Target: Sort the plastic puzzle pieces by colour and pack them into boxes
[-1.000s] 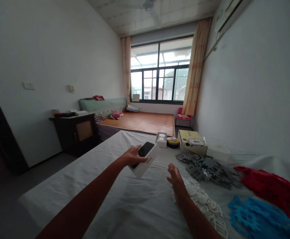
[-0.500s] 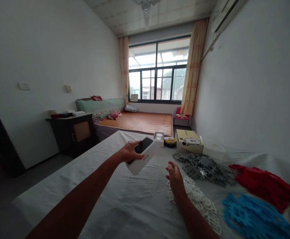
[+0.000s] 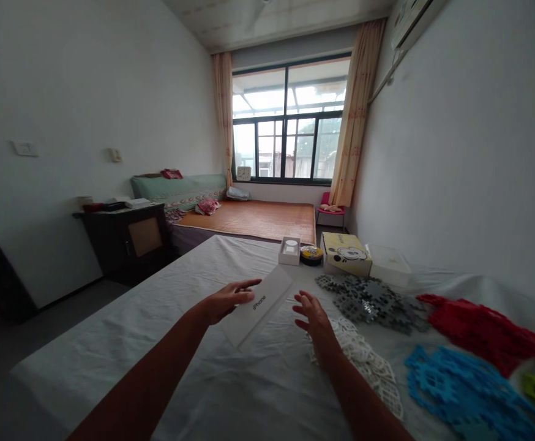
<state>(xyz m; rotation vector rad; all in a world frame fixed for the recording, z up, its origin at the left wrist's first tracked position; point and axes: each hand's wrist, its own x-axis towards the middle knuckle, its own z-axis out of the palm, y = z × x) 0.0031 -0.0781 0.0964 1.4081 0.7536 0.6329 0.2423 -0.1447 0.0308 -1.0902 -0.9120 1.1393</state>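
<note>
While the iPhone box (image 3: pixel 259 309) shows its lettered face at lower centre, handling looks unfinished: my right hand (image 3: pixel 317 320) is empty; whether my left hand (image 3: pixel 224 301) grasps it, I cannot tell.

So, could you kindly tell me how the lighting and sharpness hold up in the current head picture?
Head view: glare at the window washes out the scene outside; head view: the near sheet is dim, with a glint on the grey pieces; head view: wide-angle distortion seems to slant the right curtain; head view: lettering on the white box stays readable.
</note>
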